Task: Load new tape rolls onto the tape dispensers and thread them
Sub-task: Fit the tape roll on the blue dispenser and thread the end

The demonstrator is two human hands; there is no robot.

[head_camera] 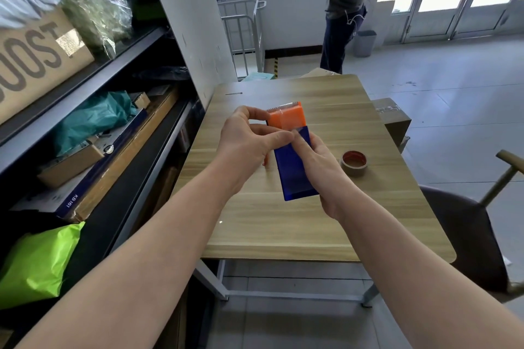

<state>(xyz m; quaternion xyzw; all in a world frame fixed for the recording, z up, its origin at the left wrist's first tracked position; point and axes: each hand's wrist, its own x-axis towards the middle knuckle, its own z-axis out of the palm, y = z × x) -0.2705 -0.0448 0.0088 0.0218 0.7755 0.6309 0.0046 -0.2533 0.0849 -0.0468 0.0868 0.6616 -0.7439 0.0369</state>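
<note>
Pale wooden table (283, 221) | your right hand (320, 167) grips blue-and-orange plastic tape dispenser (292, 167), left hand (246, 144) pinches its orange head | threading, probably | next: draw tape to teeth; brown tape roll (354, 163) waits, 3 o'clock

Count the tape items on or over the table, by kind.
Tape dispenser, orange and blue, held by left hand and right hand: 1
Tape roll, brown, lying on the wooden table: 1
Total: 2
</note>
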